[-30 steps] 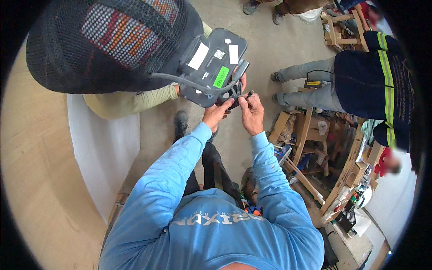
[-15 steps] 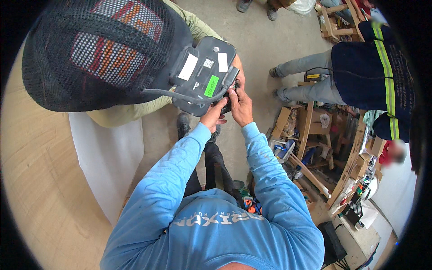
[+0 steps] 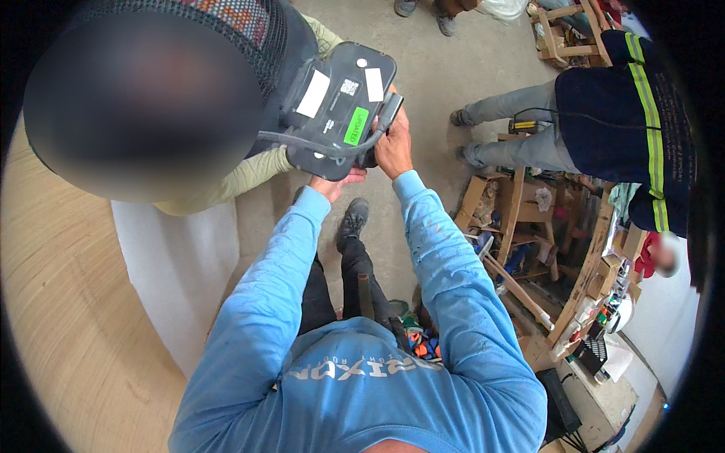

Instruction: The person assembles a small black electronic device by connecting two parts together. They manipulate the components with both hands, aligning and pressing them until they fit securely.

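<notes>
A flat dark electronic box (image 3: 330, 113) with white labels, a green label and a thick grey cable (image 3: 317, 145) is just ahead of me, beside another person's head and mesh cap (image 3: 234, 23). My right hand (image 3: 395, 143) is at its right edge by the cable plug (image 3: 390, 111), fingers curled in and partly hidden. My left hand (image 3: 330, 186) reaches under its lower edge, with some fingertips showing. A small dark part (image 3: 368, 158) sits between my hands under the box; its kind cannot be made out.
The other person's pale sleeve (image 3: 260, 175) is at left, by a wooden surface (image 3: 68, 302) and white sheet (image 3: 177, 264). At right, a person in a dark reflective-striped jacket (image 3: 604, 113) stands by a cluttered wooden workbench (image 3: 585, 279). Feet (image 3: 445, 23) show at the far edge.
The other person's head has turned and tipped, and the box has shifted slightly up. My left hand has moved left and farther under the box; my right hand has risen along its edge.
</notes>
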### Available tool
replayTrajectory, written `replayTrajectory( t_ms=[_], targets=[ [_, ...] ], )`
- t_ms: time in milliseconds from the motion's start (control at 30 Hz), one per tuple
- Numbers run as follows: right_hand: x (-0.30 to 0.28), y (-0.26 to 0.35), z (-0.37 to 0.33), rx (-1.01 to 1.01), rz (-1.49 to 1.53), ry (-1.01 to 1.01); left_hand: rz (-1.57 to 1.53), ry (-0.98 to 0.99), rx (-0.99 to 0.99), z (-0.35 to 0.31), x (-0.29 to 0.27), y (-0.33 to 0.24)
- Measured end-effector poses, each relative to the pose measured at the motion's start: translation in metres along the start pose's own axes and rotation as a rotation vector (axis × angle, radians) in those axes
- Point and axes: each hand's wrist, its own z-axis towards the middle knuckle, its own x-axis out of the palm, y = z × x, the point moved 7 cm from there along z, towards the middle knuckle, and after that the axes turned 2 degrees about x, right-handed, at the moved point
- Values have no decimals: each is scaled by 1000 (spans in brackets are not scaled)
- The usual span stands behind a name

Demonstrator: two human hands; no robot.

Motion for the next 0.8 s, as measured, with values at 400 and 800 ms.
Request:
replayTrajectory(
  t_ms=[400,800],
  targets=[
    [3,-21,8,178,96,12,992,-29,714,11,7,-46],
    [20,-75,10,42,-313,223,994,-159,706,22,5,-17]
  ],
)
